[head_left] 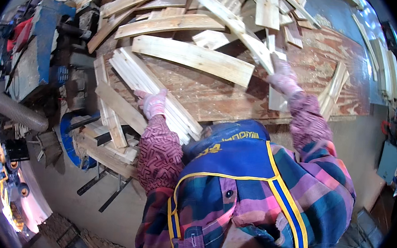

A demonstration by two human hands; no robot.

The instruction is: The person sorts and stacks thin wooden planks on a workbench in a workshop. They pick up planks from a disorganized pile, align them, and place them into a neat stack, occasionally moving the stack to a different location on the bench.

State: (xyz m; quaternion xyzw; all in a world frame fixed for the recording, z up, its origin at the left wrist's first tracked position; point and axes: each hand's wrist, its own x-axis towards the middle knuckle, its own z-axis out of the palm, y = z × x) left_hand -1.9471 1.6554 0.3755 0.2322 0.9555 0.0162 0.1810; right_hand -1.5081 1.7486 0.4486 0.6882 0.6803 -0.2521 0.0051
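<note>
My left hand (152, 103), in a pink and white glove, rests on the left edge of a slanting stack of pale wooden strips (174, 105). Its thumb and fingers are apart. Beside its fingers a single board (119, 106) leans out over the table's left edge. My right hand (285, 78), gloved alike, reaches farther out and is closed around the near end of a long, narrow board (244, 33). That board runs up and left into the pile. Between my hands lies a wide, pale board (192, 57); the right hand's fingertips are partly hidden.
More loose boards (169, 22) are heaped across the far side of the worn wooden tabletop (318, 54). A short piece (334, 88) lies at the right. Left of the table stand a blue machine (43, 39), a ribbed hose (11, 107) and a blue round-rimmed holder (67, 141) with offcuts.
</note>
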